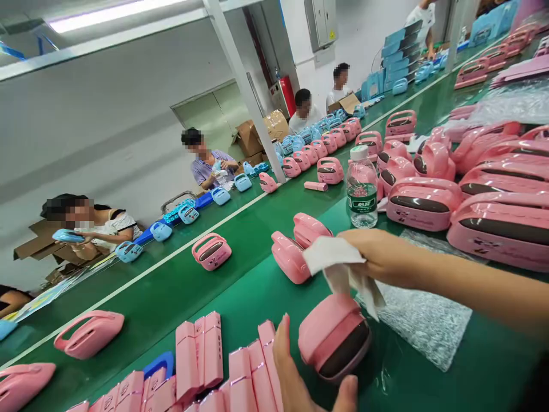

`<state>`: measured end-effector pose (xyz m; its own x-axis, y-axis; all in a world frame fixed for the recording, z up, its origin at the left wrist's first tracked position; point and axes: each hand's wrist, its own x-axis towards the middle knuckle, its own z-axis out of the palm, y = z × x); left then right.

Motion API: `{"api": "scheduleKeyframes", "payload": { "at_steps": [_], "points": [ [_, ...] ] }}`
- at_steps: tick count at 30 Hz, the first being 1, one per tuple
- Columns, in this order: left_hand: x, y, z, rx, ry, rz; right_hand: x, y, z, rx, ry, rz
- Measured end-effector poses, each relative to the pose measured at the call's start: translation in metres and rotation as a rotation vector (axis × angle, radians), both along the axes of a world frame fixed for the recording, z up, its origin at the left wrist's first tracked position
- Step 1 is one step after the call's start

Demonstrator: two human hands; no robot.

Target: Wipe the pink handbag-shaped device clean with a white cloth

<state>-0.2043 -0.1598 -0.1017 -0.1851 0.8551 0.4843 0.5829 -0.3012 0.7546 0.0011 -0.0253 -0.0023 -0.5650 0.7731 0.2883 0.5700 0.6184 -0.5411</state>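
My right hand [381,254] reaches in from the right, its fingers closed on a white cloth [338,266] that hangs just above a pink handled device [334,337]. That device lies on the green table [240,286] close to the front edge. My left hand [300,377] comes up from the bottom with fingers stretched out, resting beside the device's left side and touching it. Two more pink devices [295,246] lie just beyond the cloth.
Pink bar-shaped parts [214,366] lie in a heap at front left. A clear water bottle [361,186] stands mid-table, bubble wrap [420,317] lies right of the device, and pink devices [472,194] are stacked at right. Across the conveyor [128,269] several people handle blue devices.
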Motion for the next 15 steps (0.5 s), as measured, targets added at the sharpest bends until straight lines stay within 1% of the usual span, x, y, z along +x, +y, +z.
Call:
{"api": "scheduleKeyframes", "payload": {
  "at_steps": [2, 3, 5, 8, 10, 11, 13, 15],
  "points": [
    [0.005, 0.005, -0.007, -0.113, -0.016, 0.004, 0.022, 0.007, -0.014, 0.003, -0.056, -0.207],
    [0.008, 0.007, -0.007, -0.162, -0.037, 0.001, 0.031, 0.009, -0.021, -0.007, -0.072, -0.271],
    [0.015, 0.009, -0.002, -0.21, -0.08, 0.056, 0.041, 0.007, -0.033, -0.035, -0.059, -0.314],
    [0.026, 0.011, 0.015, -0.247, -0.128, 0.201, 0.035, -0.004, -0.044, -0.054, 0.054, -0.26],
    [0.033, 0.015, 0.027, -0.301, -0.18, 0.248, 0.02, -0.014, -0.05, -0.053, 0.144, -0.17],
    [0.036, 0.017, 0.031, -0.323, -0.202, 0.249, 0.011, -0.019, -0.053, -0.051, 0.182, -0.12],
    [0.041, 0.021, 0.034, -0.334, -0.243, 0.25, -0.006, -0.029, -0.06, -0.035, 0.233, -0.016],
    [0.041, 0.023, 0.03, -0.319, -0.286, 0.283, -0.02, -0.041, -0.067, 0.039, 0.248, 0.056]
  ]
}}
